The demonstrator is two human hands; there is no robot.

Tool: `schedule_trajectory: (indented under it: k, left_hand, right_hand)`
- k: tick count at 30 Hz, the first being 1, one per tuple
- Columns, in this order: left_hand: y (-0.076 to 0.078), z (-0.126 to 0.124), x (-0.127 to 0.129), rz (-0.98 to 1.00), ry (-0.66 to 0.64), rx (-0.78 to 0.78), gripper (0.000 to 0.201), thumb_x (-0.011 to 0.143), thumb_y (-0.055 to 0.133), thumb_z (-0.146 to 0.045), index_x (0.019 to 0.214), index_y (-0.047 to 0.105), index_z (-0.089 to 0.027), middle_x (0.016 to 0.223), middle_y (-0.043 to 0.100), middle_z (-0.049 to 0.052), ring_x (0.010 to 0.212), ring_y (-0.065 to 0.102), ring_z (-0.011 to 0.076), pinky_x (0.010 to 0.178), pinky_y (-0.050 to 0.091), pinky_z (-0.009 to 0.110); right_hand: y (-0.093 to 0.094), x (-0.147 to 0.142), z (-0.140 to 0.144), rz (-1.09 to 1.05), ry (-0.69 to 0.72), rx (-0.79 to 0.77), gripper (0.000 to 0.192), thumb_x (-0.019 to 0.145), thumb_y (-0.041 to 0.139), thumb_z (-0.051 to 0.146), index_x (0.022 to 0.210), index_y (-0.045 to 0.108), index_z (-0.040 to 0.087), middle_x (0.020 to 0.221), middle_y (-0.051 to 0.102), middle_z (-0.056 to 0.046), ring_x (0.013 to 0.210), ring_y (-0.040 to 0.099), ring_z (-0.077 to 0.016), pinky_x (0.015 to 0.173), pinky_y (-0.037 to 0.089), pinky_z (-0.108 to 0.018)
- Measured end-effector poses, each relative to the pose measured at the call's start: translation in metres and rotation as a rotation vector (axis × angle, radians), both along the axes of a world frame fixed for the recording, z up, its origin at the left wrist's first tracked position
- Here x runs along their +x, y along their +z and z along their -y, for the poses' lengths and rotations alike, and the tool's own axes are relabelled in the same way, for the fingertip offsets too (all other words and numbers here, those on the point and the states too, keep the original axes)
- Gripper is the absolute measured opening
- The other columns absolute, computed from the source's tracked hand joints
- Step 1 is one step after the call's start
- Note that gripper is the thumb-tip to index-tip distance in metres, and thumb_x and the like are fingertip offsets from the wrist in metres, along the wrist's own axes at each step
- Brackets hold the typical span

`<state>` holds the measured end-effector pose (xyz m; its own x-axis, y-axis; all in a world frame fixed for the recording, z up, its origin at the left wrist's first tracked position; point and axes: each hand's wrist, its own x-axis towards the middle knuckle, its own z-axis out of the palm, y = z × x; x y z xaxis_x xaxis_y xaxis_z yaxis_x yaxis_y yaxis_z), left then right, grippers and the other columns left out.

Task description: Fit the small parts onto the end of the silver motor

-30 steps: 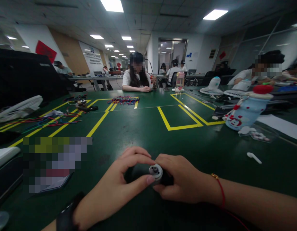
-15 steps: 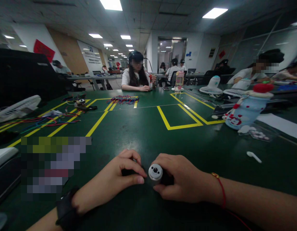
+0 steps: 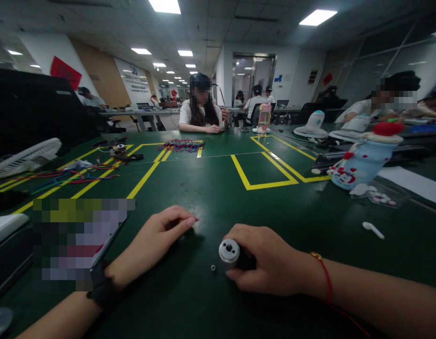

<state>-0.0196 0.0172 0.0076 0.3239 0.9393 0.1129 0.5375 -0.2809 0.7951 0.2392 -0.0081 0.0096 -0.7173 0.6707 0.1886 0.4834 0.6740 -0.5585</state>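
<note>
My right hand (image 3: 269,259) grips a small dark motor (image 3: 229,251) lying on the green table (image 3: 218,193), its silver round end cap facing me. A tiny metal ring (image 3: 213,268) lies on the table just left of and below the cap. My left hand (image 3: 156,240) rests on the table to the left of the motor, apart from it, fingers curled with the tips pinched together; whether something small is between them is hidden. A black band sits on my left wrist and a red string on my right.
Yellow tape lines (image 3: 263,176) mark boxes on the table. Coloured wires (image 3: 66,178) and a white fan (image 3: 25,157) lie at the left, a blue bottle with a red cap (image 3: 364,160) and a white earbud (image 3: 372,230) at the right. People sit across the table (image 3: 200,110).
My left hand has let go of the motor's end and drawn back to the left. A tiny ring now lies on the table beside the cap. My right hand has stayed put.
</note>
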Motion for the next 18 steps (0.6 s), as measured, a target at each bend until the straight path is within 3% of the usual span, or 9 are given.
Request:
schedule_trajectory:
  k: [4,9,14,16,18]
  left_hand:
    - [0.0008,-0.0041,-0.006,0.002,0.184,-0.055,0.032,0.088,0.053,-0.048,0.098,0.067,-0.021,0.086,0.067,0.002,0.081,0.061,0.0217,0.068,0.044,0.03]
    - [0.0007,-0.0033,-0.0052,-0.026,0.186,-0.06,0.031,0.089,0.052,-0.049,0.096,0.066,-0.022,0.089,0.067,0.001,0.085,0.061,0.0217,0.073,0.044,0.03]
    - [-0.0038,-0.0055,-0.0078,-0.096,0.269,-0.007,0.032,0.089,0.051,-0.051,0.096,0.065,-0.023,0.092,0.067,0.001,0.086,0.062,0.0223,0.075,0.044,0.032]
    - [-0.0033,-0.0036,-0.0063,-0.133,0.172,0.018,0.029,0.088,0.054,-0.049,0.097,0.065,-0.023,0.095,0.066,0.002,0.088,0.061,0.0221,0.077,0.044,0.033]
    - [-0.0014,0.001,-0.0021,-0.191,-0.039,0.051,0.024,0.083,0.063,-0.045,0.097,0.066,-0.025,0.101,0.063,0.001,0.095,0.059,0.0223,0.084,0.043,0.035]
  right_hand:
    - [0.0002,0.0016,0.0003,-0.008,0.001,-0.002,0.029,0.074,0.065,0.028,0.1,0.058,0.018,0.091,0.06,-0.003,0.074,0.051,-0.0144,0.064,0.039,-0.026]
    - [-0.0018,0.0025,0.0,-0.017,-0.015,-0.009,0.028,0.07,0.066,0.027,0.096,0.057,0.019,0.089,0.058,-0.001,0.073,0.049,-0.0131,0.062,0.038,-0.025]
    - [-0.0037,0.0022,-0.0002,-0.027,-0.023,-0.009,0.028,0.068,0.066,0.026,0.093,0.056,0.019,0.088,0.057,0.0,0.07,0.047,-0.0124,0.061,0.037,-0.025]
    - [-0.0044,0.0017,-0.0003,-0.026,-0.021,-0.006,0.027,0.068,0.066,0.025,0.092,0.056,0.019,0.087,0.056,0.0,0.07,0.047,-0.0123,0.061,0.037,-0.025]
    - [-0.0054,0.0013,-0.0005,-0.027,-0.022,-0.004,0.027,0.068,0.065,0.025,0.093,0.056,0.019,0.087,0.057,0.0,0.07,0.047,-0.0125,0.061,0.037,-0.025]
